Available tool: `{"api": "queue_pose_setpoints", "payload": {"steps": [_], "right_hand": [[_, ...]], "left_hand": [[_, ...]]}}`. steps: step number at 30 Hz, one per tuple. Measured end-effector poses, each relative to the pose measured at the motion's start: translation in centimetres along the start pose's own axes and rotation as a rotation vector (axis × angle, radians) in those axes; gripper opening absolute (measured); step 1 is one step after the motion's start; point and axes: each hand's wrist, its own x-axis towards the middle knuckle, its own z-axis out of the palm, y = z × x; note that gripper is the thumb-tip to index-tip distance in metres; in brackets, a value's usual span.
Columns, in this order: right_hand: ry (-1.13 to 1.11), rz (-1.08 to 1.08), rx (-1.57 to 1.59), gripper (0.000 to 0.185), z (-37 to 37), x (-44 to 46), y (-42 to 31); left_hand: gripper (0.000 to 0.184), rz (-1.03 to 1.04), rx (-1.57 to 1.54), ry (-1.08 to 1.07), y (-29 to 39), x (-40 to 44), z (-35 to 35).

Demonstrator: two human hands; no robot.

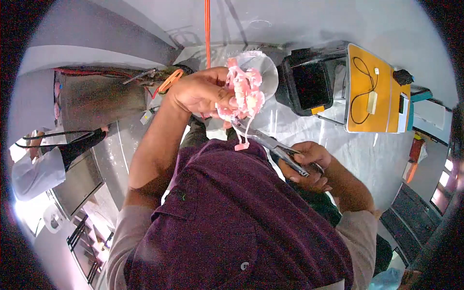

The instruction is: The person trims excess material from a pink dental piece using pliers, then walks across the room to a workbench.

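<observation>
My left hand (205, 94) is closed around a pink, lumpy, knobbly piece (247, 89), held up in front of my chest. A thin pink strand (247, 131) dangles from its lower side and ends in a small lump. In my right hand (309, 162) is a long metal scissor-like tool (268, 141), gripped by its handles. Its far end reaches up to the underside of the pink piece, close to my left fingers. Whether the tip touches the piece I cannot tell. Behind the pink piece shows a round, translucent container or bag (268, 72).
A black bin-like container (311, 87) stands right of centre, beside a yellow board (362, 92) bearing a cable. An orange cord (208, 34) hangs at the top. Left lie a brown surface (101, 96) and an orange-handled item (170, 81). Another person's pale garment (41, 174) shows far left.
</observation>
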Motion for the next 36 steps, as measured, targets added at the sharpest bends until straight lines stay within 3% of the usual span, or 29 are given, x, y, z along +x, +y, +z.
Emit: {"api": "queue_pose_setpoints", "payload": {"steps": [3,5,7,8,10,11,12,13,15,16,19,21,23,25,27,30,33,36], "right_hand": [[-0.026,-0.090,-0.051,0.046,-0.3,0.0,0.2],[0.099,-0.135,-0.233,0.047,-0.6,-0.2,0.0],[0.277,-0.111,-0.237,0.049,-1.2,-1.2,-0.5],[0.444,-0.115,-0.351,0.049,-1.1,-1.3,-1.1],[0.741,-0.160,-0.519,0.046,-1.2,-0.9,-1.8],[0.741,-0.164,-0.520,0.046,-1.7,-0.4,-1.8],[0.870,-0.226,-0.591,0.043,-2.3,0.1,-1.6],[1.000,-0.290,-0.663,0.042,-2.8,0.3,-1.5],[0.964,-0.264,-0.697,0.041,-2.9,0.1,-1.8],[0.930,-0.300,-0.706,0.042,-2.6,0.4,-1.7],[0.921,-0.298,-0.768,0.045,-2.0,0.3,-1.5],[0.861,-0.294,-1.222,0.048,-2.8,0.1,-1.4],[0.873,-0.229,-1.252,0.042,-1.2,0.0,-1.5],[0.973,-0.315,-1.359,0.042,0.3,0.6,-1.0],[0.937,-0.404,-1.409,0.042,1.1,1.0,-0.6],[0.949,-0.379,-1.472,0.042,2.7,1.1,-0.9],[0.966,-0.221,-1.427,0.040,2.9,0.3,-1.3],[0.925,-0.126,-1.576,0.056,2.4,-0.2,-1.2]], "left_hand": [[0.030,-0.069,0.029,0.044,1.2,0.2,1.3],[0.028,-0.145,0.097,0.089,1.7,0.4,1.2],[0.030,-0.138,0.581,0.166,2.1,0.7,0.2],[0.030,-0.142,0.582,0.159,1.9,0.9,0.3],[0.028,-0.045,0.751,0.665,1.3,1.8,0.1],[0.029,0.007,0.823,0.924,0.8,1.9,-0.2],[0.030,0.092,0.338,0.872,-0.4,2.0,-1.8],[0.030,0.095,0.341,0.868,-1.3,2.1,-2.2],[0.027,0.105,0.604,0.955,-2.6,2.2,-1.5],[0.023,0.104,0.395,0.976,-2.7,2.4,-0.3],[0.021,0.111,0.251,0.937,-2.9,2.1,0.3],[0.020,0.162,0.233,0.922,-2.8,1.8,1.0],[0.020,0.216,0.220,0.909,-2.6,1.5,2.1],[0.019,0.293,0.241,0.894,-2.1,1.4,3.1],[0.018,0.292,0.239,0.882,-2.2,1.0,3.2],[0.019,0.343,0.282,0.905,-1.9,0.6,4.6],[0.018,0.338,0.494,1.037,-1.7,0.3,5.0],[0.017,0.383,0.494,1.070,-2.1,-0.3,4.8]]}}
